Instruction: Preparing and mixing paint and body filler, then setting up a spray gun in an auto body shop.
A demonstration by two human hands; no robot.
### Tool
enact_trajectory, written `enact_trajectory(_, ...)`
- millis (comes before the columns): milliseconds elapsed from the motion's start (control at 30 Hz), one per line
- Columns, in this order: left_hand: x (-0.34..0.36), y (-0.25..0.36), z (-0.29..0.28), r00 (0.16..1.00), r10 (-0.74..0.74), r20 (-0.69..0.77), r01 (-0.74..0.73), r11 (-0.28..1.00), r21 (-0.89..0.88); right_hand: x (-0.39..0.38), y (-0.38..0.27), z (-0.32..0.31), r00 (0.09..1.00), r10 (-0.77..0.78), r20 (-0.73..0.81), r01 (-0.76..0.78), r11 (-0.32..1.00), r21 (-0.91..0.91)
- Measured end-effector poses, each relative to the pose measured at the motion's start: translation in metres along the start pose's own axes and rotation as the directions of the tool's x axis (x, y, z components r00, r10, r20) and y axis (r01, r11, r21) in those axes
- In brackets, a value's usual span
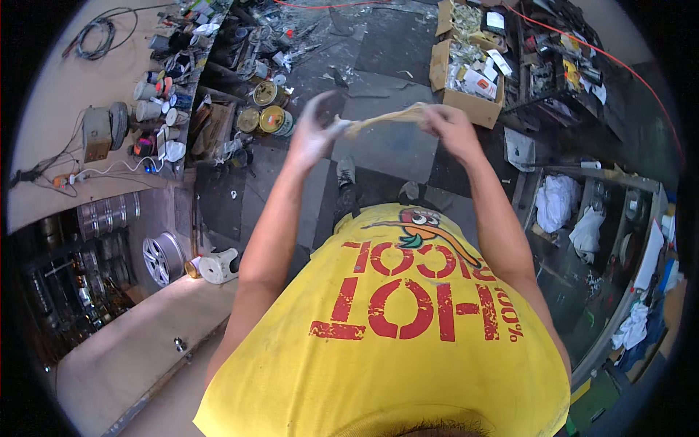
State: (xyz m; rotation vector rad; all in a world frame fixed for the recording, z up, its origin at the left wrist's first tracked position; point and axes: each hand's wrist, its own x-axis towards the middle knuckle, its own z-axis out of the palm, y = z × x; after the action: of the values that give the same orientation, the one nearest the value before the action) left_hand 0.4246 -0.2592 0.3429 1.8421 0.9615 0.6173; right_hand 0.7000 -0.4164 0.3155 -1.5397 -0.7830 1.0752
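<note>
A thin, crumpled tan strip (387, 117) is drawn out between my two hands, over the dark floor ahead of me. It looks soft like rubber or a thin glove, but its kind is unclear. My right hand (451, 128) pinches its right end between thumb and fingers. The left end meets the thumb side of my left hand (316, 132), which is raised, pale as if dusted, and slightly blurred. How the left fingers grip the strip is partly hidden.
Paint cans (272, 119) stand on the floor beyond my left hand. At the far right sits a cardboard box (477, 108) of packages and scraps. A cluttered workbench (164, 138) runs along the left, with a wheel rim (162, 260) nearer. A grey-framed bin (619, 306) lies to my right.
</note>
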Motion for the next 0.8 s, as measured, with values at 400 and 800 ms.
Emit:
enact_trajectory(400, -0.002, -0.115, -0.035, 0.854, -0.189, 0.485, -0.343, 0.497, 0.797, -0.078, 0.115, -0.302, 0.763, 0.141, -0.631, 0.300, 0.788, 0.537)
enact_trajectory(800, 0.003, -0.072, 0.029, 0.975, 0.055, 0.213, -0.159, 0.846, 0.510, -0.187, 0.236, -0.197, 0.849, 0.241, -0.470, -0.478, 0.730, -0.489)
